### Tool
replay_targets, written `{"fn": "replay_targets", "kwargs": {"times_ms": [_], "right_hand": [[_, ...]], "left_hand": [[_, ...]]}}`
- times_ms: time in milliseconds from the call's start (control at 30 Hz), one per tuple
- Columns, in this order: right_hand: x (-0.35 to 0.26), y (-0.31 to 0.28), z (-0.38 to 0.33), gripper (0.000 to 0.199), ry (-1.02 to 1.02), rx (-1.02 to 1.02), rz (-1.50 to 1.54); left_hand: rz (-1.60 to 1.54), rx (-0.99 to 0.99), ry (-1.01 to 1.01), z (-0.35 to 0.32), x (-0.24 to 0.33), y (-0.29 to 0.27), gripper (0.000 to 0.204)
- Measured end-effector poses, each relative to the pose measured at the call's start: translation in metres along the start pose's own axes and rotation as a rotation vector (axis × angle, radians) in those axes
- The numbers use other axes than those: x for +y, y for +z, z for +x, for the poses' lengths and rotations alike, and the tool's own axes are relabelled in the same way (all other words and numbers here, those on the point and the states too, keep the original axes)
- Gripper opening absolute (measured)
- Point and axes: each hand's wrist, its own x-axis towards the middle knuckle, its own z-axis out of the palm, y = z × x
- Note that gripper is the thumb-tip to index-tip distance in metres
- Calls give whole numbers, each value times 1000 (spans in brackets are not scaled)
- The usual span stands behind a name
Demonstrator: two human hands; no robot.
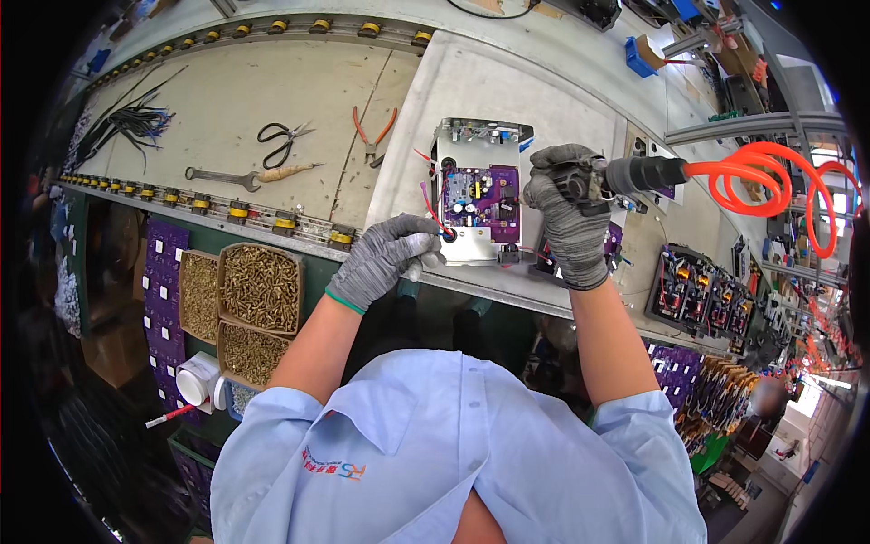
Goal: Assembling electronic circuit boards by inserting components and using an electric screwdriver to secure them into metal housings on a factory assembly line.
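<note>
Fingers (419, 247) of the left hand (385, 258), in a grey knit glove, curl downward and pinch at the near left corner of the metal tray (471, 247), beside its red and blue wires (430, 210); whether they grip a small part there cannot be told. Left forearm rises from the lower edge, bare, angled up and to the right. Right hand (566, 213), also gloved, is clenched around the black power screwdriver (625, 175), held level over the tray's right edge, wrist bent and forearm nearly upright. An orange coiled hose (757, 181) runs from the tool's rear. The tray, carrying a purple circuit board (480, 195), lies on the grey tabletop (471, 82) between both hands. Boxes of brass screws (258, 288) sit lower left; scissors (283, 142), pliers (373, 136) and a wrench (222, 177) lie well apart at the back.
</note>
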Motion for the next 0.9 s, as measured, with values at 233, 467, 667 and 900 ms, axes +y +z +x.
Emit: {"fn": "replay_targets", "kwargs": {"times_ms": [233, 467, 667, 900], "right_hand": [[-39, -25, -2, 33, -20, -38, 284], [-100, -99, -56, 36, -192, 51, 649], [-108, -171, -80, 41, -208, 145, 620], [-92, -245, -94, 43, -234, 151, 644]], "left_hand": [[2, 61, -108, 15, 1, 55, 30], [-43, -98, -41, 29, -9, 121, 29], [32, -56, -47, 52, -28, 183, 31], [40, -89, -43, 74, -57, 251, 31]]}}
